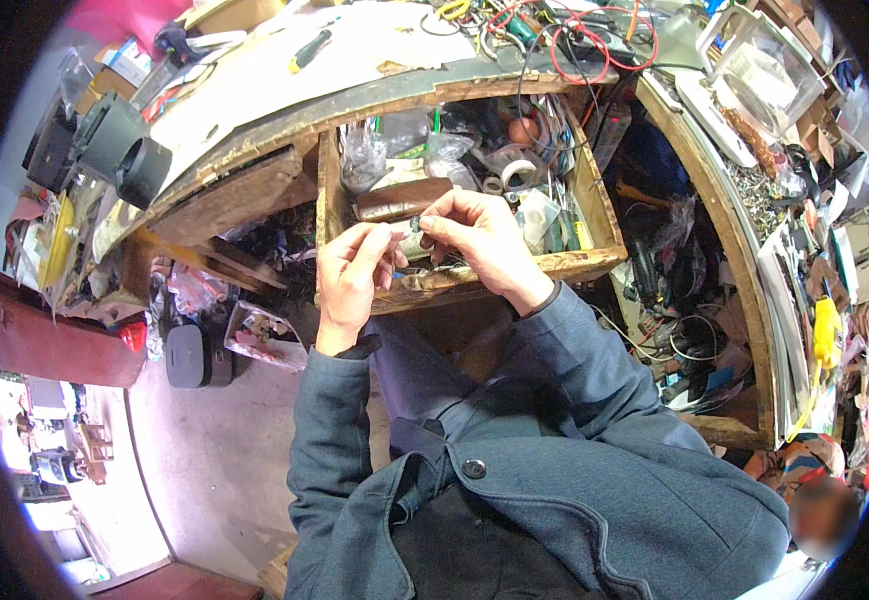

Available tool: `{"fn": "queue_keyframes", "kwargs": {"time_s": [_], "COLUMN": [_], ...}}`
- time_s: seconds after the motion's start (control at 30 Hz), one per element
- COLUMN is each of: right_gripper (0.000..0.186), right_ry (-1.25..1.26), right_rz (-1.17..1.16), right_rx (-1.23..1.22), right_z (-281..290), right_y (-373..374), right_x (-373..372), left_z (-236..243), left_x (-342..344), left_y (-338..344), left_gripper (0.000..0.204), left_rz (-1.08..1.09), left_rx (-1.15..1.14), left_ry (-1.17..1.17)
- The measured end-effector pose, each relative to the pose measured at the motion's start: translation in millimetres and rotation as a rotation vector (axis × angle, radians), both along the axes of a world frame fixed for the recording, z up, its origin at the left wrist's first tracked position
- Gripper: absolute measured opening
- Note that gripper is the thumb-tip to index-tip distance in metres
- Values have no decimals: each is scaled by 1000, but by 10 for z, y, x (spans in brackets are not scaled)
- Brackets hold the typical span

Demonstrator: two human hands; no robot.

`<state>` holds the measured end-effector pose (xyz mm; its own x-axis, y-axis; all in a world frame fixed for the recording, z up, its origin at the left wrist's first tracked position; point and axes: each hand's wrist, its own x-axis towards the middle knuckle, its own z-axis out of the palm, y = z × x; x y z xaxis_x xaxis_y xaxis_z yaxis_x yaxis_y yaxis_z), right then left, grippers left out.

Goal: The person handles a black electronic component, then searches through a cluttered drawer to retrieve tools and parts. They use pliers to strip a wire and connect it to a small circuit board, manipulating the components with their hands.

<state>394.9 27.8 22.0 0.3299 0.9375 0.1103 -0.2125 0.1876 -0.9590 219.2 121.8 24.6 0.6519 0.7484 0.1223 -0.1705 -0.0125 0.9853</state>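
Observation:
Both hands are raised over the front edge of an open wooden drawer (612, 215), fingertips close together. My left hand (349, 280) is closed in a pinch; whatever lies between its fingers is too small to name. My right hand (479, 240) also pinches, with a small dark piece (417, 226) showing at its thumb and fingertips. Just beyond the fingers, a brown oblong case (404, 198) lies in the drawer. Around it are clear plastic bags (364, 155), a roll of white tape (522, 172) and a round orange thing (523, 130).
The drawer sticks out from a cluttered workbench (244, 115). On top lie a screwdriver (310, 50) and red test leads (604, 45). Black cylinders (119, 150) stand at the left. Cables and parts fill the shelf to the right, with a yellow tool (827, 325) there. A black bin (197, 356) stands on the floor.

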Motion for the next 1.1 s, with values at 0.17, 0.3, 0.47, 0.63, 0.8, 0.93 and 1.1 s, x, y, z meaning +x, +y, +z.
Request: {"fn": "queue_keyframes", "kwargs": {"time_s": [0.17,0.3,0.47,0.63,0.8,0.93,1.1], "right_gripper": [12,12,12,11,12,12,11], "right_ry": [7,22,31,43,48,27,65], "right_rz": [-16,-15,-16,1,39,47,62], "right_rx": [7,8,9,10,13,-18,12], "right_z": [-30,-33,-17,-2,-4,5,-14], "right_y": [15,16,8,0,1,9,4], "right_x": [2,2,4,1,4,11,30], "left_z": [46,12,1,-42,-91,-81,91], "left_x": [13,7,61,72,23,-15,28], "left_y": [-19,-10,-62,-70,-33,-12,-50], "left_gripper": [19,11,8,8,10,12,26], "left_rz": [-9,13,108,145,125,73,-9], "left_rx": [32,45,99,154,149,125,-87], "left_ry": [28,40,47,13,16,-1,-262]}}
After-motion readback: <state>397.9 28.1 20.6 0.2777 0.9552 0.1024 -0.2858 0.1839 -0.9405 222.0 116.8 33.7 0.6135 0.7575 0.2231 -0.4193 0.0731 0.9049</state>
